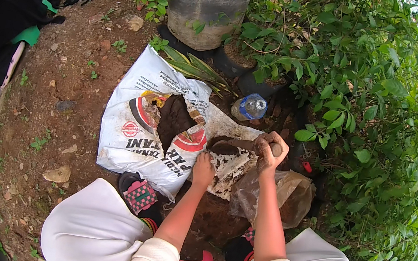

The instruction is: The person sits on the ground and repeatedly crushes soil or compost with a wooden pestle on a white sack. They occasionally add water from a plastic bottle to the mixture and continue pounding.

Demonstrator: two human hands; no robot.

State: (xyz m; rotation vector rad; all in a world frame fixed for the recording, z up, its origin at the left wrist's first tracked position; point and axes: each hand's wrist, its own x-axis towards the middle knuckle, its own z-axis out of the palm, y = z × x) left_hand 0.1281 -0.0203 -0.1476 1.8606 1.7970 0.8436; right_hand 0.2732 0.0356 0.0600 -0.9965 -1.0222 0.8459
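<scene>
Soil (176, 117) lies in the sack (125, 108) and, seemingly, the bag (294, 197) right of it.

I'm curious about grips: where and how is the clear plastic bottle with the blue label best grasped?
Probably round the blue-labelled middle of the clear plastic bottle, coming from the left: its rounded body offers more surface than the narrow neck, and green leafy bushes spread to its right.

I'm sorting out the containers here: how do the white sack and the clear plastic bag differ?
The white sack is opaque; the clear plastic bag is see-through. The sack looks larger, the bag smaller. The sack carries black and red print; the bag shows none. Both lie on the ground.
</scene>
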